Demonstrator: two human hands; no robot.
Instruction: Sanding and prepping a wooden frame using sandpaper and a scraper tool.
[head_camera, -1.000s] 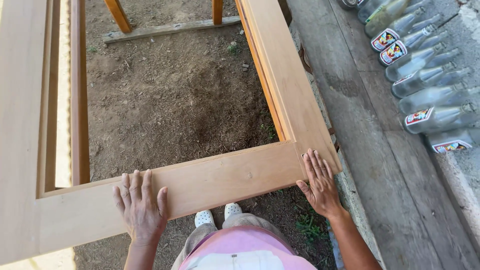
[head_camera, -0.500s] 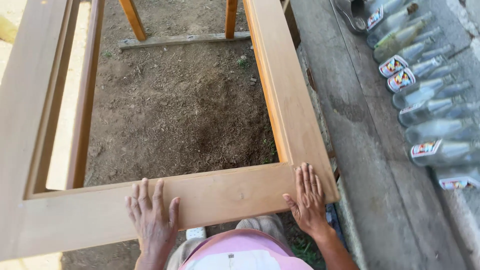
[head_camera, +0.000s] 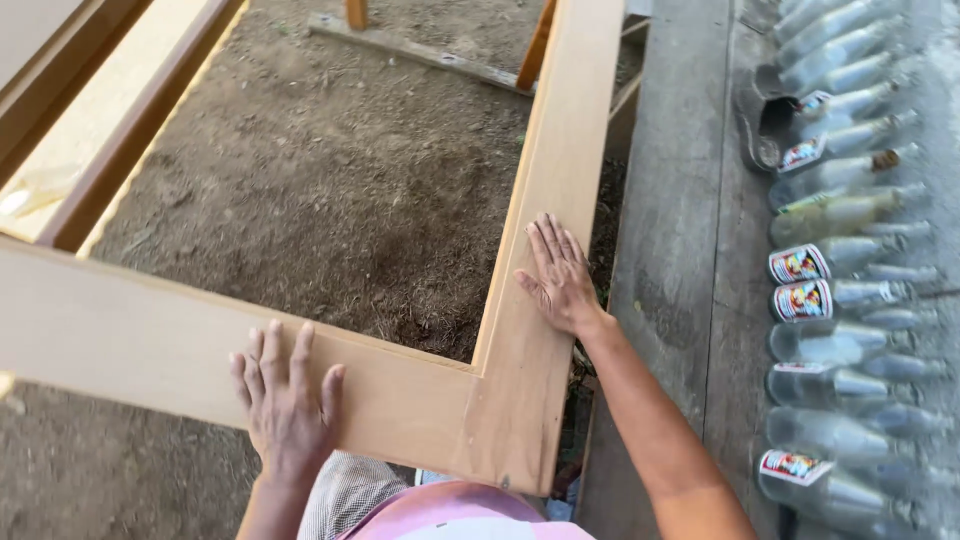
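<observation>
Palms flat, fingers spread: left hand (head_camera: 288, 405) presses the wooden frame (head_camera: 420, 400)'s near rail, right hand (head_camera: 558, 275) its side rail, corner between them.

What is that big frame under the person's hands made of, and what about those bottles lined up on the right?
The frame looks like sanded, unpainted wood: pale tan, matt, faint grain, with a joint line at the corner. Both the left hand and the right hand lie flat on it. The bottles look like clear glass, dusty, some with coloured paper labels; plastic cannot be ruled out.
</observation>
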